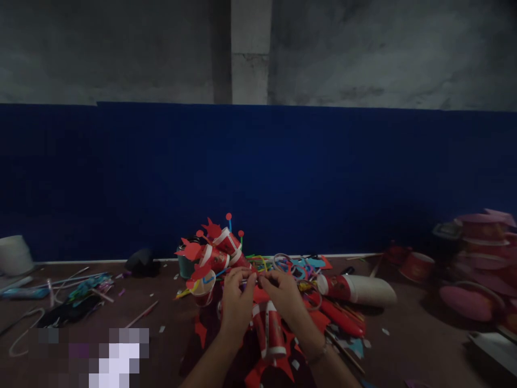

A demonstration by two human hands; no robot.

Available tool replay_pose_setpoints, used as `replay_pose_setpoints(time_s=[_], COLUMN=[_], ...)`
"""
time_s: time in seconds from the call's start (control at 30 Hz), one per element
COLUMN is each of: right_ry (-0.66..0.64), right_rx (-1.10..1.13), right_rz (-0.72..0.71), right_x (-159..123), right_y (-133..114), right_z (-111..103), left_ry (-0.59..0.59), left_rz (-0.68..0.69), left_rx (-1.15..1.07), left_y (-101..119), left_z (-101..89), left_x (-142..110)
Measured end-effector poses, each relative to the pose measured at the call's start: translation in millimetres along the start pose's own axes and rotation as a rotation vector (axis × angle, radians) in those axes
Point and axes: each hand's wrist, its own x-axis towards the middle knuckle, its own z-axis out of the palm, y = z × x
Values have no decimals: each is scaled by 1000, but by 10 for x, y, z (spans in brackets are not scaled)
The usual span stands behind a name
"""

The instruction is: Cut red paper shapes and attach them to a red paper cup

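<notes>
My left hand [237,295] and my right hand [281,295] meet over the middle of the table, fingertips pinched close together. Whatever lies between the fingertips is too small and dark to name. Just under the hands shows a piece of red paper [262,294]. Between my wrists lie red paper cups [270,330] with white rims, red paper shapes around them. Left of my left hand stands a cluster of red cups [216,260] with spiky red cutouts and bent coloured stalks. In front of it a cup [203,288] shows its pale inside.
A long stack of white cups [374,291] lies to the right. Pink and red items [480,258] are piled at the far right. Coloured strips [86,285] and a white cup stack [15,256] are on the left. A blue partition [258,178] stands behind the table.
</notes>
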Motion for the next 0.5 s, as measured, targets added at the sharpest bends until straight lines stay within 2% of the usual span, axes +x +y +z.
replay_pose_setpoints(time_s=[0.3,0.5], right_ry=[-13,-7], right_rx=[-26,-54], right_rz=[-29,-46], right_x=[6,22], right_y=[-9,24], right_z=[-24,-27], left_ry=[-100,-120], left_rz=[-63,-80], left_rx=[-16,4], left_y=[18,11], left_z=[5,1], left_x=[-3,11])
